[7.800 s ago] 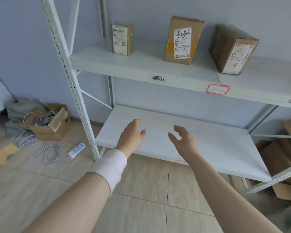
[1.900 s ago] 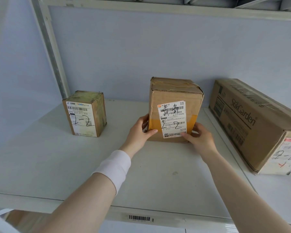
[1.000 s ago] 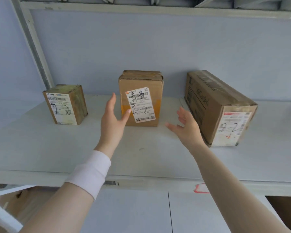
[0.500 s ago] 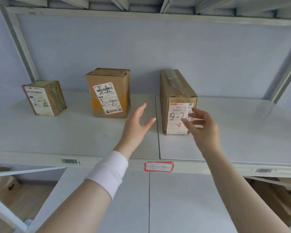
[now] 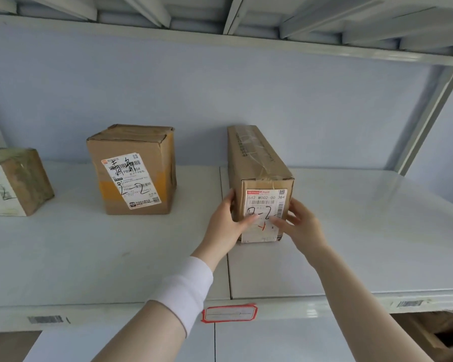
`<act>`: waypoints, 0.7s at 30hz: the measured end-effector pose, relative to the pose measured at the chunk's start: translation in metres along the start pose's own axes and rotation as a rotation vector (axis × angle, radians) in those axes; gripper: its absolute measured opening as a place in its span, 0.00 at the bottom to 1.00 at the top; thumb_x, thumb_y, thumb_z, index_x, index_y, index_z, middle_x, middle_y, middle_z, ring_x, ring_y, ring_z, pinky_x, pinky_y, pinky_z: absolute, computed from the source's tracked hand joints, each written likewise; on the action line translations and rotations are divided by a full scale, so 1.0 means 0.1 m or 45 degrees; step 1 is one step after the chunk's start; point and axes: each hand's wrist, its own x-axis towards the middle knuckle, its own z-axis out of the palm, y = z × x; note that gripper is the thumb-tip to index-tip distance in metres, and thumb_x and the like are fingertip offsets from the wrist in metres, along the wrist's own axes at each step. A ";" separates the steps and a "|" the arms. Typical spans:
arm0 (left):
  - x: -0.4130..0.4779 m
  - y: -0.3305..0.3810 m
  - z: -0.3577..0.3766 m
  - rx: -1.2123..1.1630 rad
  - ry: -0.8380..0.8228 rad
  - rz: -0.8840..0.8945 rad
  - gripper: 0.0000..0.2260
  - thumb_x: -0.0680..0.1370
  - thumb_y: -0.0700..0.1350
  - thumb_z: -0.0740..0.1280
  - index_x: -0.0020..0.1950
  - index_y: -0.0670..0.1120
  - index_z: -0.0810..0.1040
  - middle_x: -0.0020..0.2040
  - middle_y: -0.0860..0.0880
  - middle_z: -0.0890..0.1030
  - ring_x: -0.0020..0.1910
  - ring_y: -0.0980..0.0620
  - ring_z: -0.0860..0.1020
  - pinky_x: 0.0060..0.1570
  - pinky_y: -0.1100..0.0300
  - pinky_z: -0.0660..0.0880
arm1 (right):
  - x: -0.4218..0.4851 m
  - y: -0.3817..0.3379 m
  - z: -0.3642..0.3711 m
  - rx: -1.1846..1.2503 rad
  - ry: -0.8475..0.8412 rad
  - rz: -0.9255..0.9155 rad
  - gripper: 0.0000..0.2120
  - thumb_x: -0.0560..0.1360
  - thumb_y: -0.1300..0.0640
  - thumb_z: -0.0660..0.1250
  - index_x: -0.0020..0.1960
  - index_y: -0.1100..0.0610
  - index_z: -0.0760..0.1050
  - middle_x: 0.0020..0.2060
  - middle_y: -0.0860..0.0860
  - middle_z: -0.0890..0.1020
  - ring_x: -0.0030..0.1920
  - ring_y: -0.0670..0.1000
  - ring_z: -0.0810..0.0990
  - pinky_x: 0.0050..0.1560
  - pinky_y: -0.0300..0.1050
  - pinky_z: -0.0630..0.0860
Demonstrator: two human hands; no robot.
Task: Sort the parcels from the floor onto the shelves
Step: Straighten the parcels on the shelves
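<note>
- The long parcel [image 5: 262, 184] lies on the middle shelf [image 5: 351, 231], its labelled end facing near and its length running back toward the far wall, just right of the seam between the two shelf boards.
- Both hands clasp that near end: the left hand [image 5: 226, 226] is flat on its left side with the thumb across the label, and the right hand [image 5: 302, 227] cups the right corner, its fingers spread on the label.
- To the left stands a squarer parcel [image 5: 134, 171], apart from the long one, and farther left a small parcel [image 5: 13, 181] cut off by the frame edge. All three bear a hand-written "2-2".
- What could go wrong, to my eye: the hands hold only the near end, so an uneven push could swing the far end toward the squarer parcel or skew the box on the seam.
- Hard to make out: the fine print on the labels, the writing inside the red-bordered tag [image 5: 229, 313] on the shelf lip, and whether the far end touches the wall. The floor is nearly all hidden.
</note>
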 end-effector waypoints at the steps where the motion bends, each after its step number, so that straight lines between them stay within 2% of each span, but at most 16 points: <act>1: 0.02 -0.01 0.00 -0.017 0.005 -0.010 0.28 0.74 0.45 0.71 0.71 0.51 0.64 0.57 0.63 0.71 0.57 0.66 0.67 0.55 0.69 0.65 | 0.02 0.01 0.00 0.013 -0.010 -0.004 0.22 0.70 0.65 0.71 0.61 0.51 0.73 0.51 0.41 0.81 0.57 0.46 0.79 0.51 0.37 0.78; 3: 0.06 -0.04 0.00 -0.034 0.017 -0.025 0.29 0.74 0.45 0.71 0.72 0.52 0.63 0.58 0.62 0.72 0.59 0.65 0.68 0.57 0.68 0.66 | 0.06 0.02 -0.01 0.022 -0.020 0.002 0.21 0.71 0.65 0.71 0.61 0.51 0.74 0.50 0.41 0.82 0.55 0.46 0.80 0.55 0.46 0.79; 5: 0.11 -0.08 0.01 -0.046 0.035 -0.033 0.29 0.74 0.44 0.71 0.72 0.51 0.63 0.61 0.60 0.73 0.61 0.63 0.69 0.58 0.66 0.67 | 0.12 0.03 0.01 0.017 -0.028 0.013 0.21 0.70 0.64 0.72 0.61 0.51 0.74 0.51 0.42 0.82 0.56 0.48 0.80 0.56 0.51 0.78; 11: 0.17 -0.12 -0.02 -0.038 0.084 -0.058 0.30 0.74 0.45 0.70 0.73 0.48 0.62 0.66 0.54 0.73 0.66 0.59 0.70 0.60 0.65 0.68 | 0.26 0.04 0.02 0.032 -0.039 0.041 0.23 0.68 0.64 0.74 0.60 0.48 0.74 0.52 0.42 0.82 0.55 0.50 0.80 0.56 0.54 0.78; 14: 0.17 -0.12 -0.01 -0.035 0.092 -0.057 0.30 0.74 0.45 0.70 0.73 0.48 0.62 0.66 0.54 0.74 0.62 0.63 0.69 0.58 0.67 0.67 | 0.26 0.06 0.01 0.045 -0.033 0.048 0.24 0.69 0.65 0.73 0.62 0.50 0.74 0.52 0.42 0.82 0.55 0.50 0.80 0.56 0.54 0.78; 17: 0.17 -0.11 0.01 -0.033 0.100 -0.063 0.29 0.74 0.44 0.70 0.72 0.49 0.63 0.66 0.54 0.74 0.62 0.62 0.70 0.58 0.67 0.67 | 0.26 0.07 0.00 0.067 -0.038 0.052 0.24 0.69 0.66 0.72 0.62 0.51 0.73 0.52 0.44 0.81 0.56 0.52 0.80 0.55 0.53 0.78; 21: 0.14 -0.08 0.03 -0.013 0.094 -0.073 0.28 0.75 0.44 0.69 0.73 0.50 0.62 0.66 0.54 0.74 0.59 0.65 0.68 0.57 0.68 0.66 | 0.23 0.09 0.01 0.063 -0.047 0.043 0.24 0.70 0.65 0.72 0.64 0.52 0.73 0.54 0.46 0.81 0.55 0.50 0.80 0.57 0.53 0.78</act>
